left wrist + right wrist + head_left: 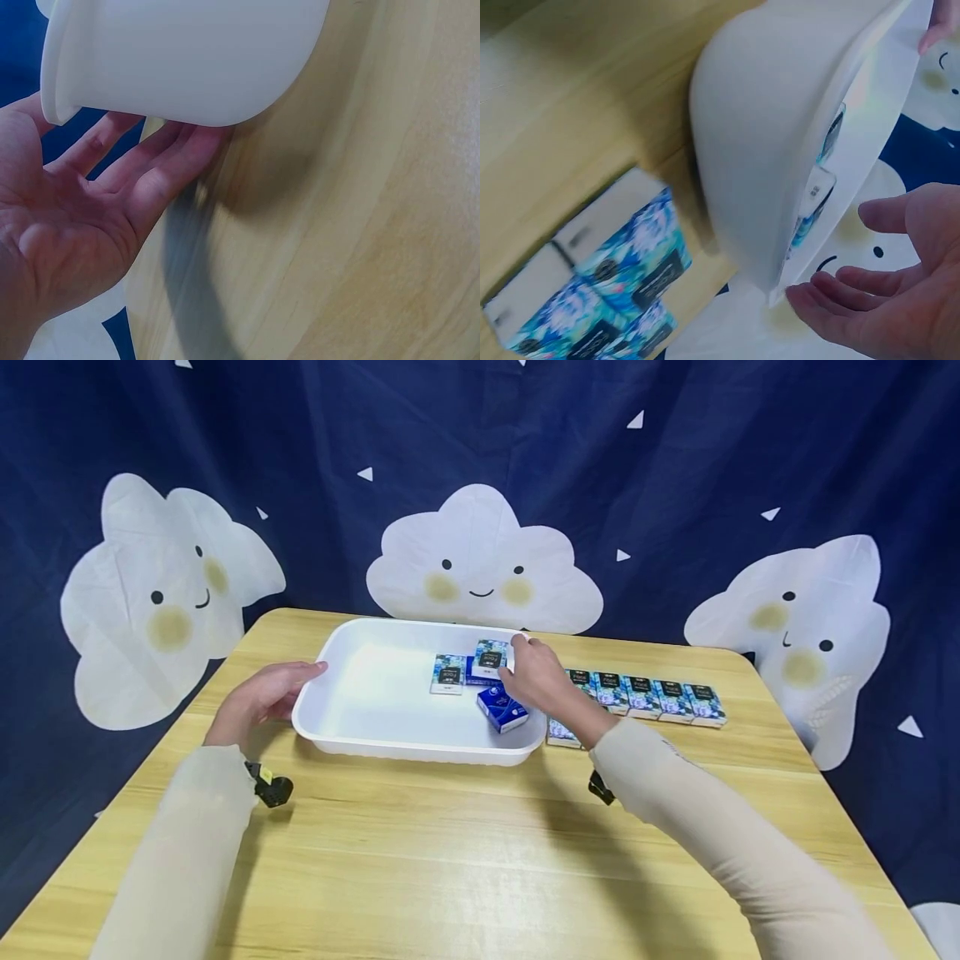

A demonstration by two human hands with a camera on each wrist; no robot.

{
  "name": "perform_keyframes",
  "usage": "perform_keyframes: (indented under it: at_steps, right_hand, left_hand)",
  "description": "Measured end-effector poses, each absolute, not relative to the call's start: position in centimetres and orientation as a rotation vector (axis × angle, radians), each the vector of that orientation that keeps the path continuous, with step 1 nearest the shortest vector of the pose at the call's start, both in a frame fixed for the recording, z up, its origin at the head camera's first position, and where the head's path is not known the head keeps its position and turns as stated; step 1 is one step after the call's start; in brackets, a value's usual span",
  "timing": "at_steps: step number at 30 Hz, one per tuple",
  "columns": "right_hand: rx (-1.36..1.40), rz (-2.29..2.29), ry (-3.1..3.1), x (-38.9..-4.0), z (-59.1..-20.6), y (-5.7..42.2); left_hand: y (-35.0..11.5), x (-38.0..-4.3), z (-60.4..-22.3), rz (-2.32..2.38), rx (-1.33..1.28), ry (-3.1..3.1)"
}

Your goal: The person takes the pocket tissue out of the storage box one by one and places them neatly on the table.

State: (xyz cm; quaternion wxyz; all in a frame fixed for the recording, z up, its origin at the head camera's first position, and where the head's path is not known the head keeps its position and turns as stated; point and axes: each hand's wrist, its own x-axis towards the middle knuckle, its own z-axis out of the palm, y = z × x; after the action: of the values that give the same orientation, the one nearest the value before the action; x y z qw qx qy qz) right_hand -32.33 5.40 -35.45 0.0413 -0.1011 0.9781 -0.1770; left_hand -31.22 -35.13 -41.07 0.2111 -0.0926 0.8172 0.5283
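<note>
A white plastic tray (375, 710) stands on the table. At its left end my left hand (270, 689) holds it; in the left wrist view the fingers (176, 161) reach beneath and the thumb lies at the rim. My right hand (542, 677) is over the tray's right end, thumb and fingers apart; the right wrist view shows nothing between them and the fingertips (799, 292) close to the rim. Inside the tray are a floral tissue pack (447, 677), another floral tissue pack (491, 656) beside the right thumb, and dark blue packs (502, 708).
On the wooden table (420, 860), right of the tray, more floral packs (641, 697) lie in a row, with others (564, 733) nearer me, partly hidden by the right arm. A dark blue curtain (465, 427) with cloud prints hangs behind the table's far edge.
</note>
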Motion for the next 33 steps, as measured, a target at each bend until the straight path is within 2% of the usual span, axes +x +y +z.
perform_keyframes:
  at_steps: [20, 33]
  right_hand:
    - [-0.164, -0.485, 2.889, -34.3, -36.6, 0.2]
    - [-0.114, -0.422, 2.947, -34.9, -37.8, -0.7]
  left_hand:
    - [-35.4, -31.3, -41.3, 1.523, -0.231, 2.239]
    - [-35.2, -31.2, -41.1, 1.499, -0.262, 2.253]
